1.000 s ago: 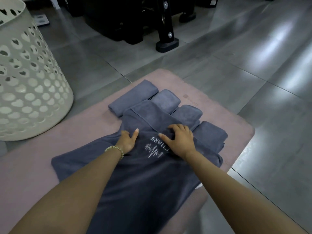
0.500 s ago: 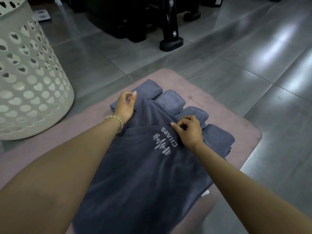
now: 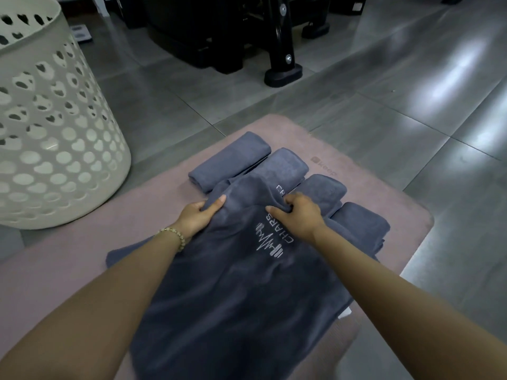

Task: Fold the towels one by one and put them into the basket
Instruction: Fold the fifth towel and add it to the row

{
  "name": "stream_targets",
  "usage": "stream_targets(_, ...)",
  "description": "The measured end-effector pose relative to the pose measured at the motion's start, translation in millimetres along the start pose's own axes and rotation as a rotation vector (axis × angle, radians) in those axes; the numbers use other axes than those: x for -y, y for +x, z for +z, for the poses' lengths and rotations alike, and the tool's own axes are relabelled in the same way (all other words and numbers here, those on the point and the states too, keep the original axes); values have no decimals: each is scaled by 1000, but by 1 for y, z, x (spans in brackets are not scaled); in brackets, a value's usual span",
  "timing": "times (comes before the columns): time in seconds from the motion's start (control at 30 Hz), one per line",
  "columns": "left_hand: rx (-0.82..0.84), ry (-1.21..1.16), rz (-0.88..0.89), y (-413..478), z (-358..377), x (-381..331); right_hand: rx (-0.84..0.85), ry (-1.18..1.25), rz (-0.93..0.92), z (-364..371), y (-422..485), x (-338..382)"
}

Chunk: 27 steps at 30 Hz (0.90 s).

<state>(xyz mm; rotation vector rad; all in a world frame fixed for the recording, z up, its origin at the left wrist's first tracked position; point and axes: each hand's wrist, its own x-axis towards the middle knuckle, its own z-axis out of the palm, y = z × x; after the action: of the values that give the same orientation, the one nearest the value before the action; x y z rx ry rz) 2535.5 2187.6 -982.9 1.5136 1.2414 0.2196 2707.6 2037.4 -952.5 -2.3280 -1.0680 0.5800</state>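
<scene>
Between the grips, towel (image 3: 233, 297) lies soft, limp (light, likely); left grip (image 3: 199, 215) and right grip (image 3: 300, 212) pinch bunched cloth near its far edge.

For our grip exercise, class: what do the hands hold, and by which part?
The left hand and right hand each grip the spread grey towel near its far end, one at either side.

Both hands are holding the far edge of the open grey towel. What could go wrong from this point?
1. The open towel overlaps the four folded towels behind it, so when the left hand and right hand pull its edge, they may drag or loosen those.
2. Both hands grip bunched cloth, not clean corners, so the fold may come out uneven.
</scene>
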Motion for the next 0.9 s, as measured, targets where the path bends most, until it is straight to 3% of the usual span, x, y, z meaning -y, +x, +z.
stream_targets(0.23,323,-226,-23,-82,-56,-6,335,556,-61,-14,-45,29)
stream_targets(0.37,383,-290,-10,-146,-85,43,535,518,-184,0,-85,39)
stream_targets(0.47,390,-259,-72,-195,-90,105,675,456,-142,33,-123,30)
stream_targets(0.63,417,-49,-209,-240,-68,196,565,16,-130,104,-168,-19)
stream_targets(0.77,213,-63,-227,-235,-52,202,369,130,-108,116,-188,-19)
stream_targets(0.9,90,-180,-184,-216,-47,179,265,56,-347,119,-192,8)
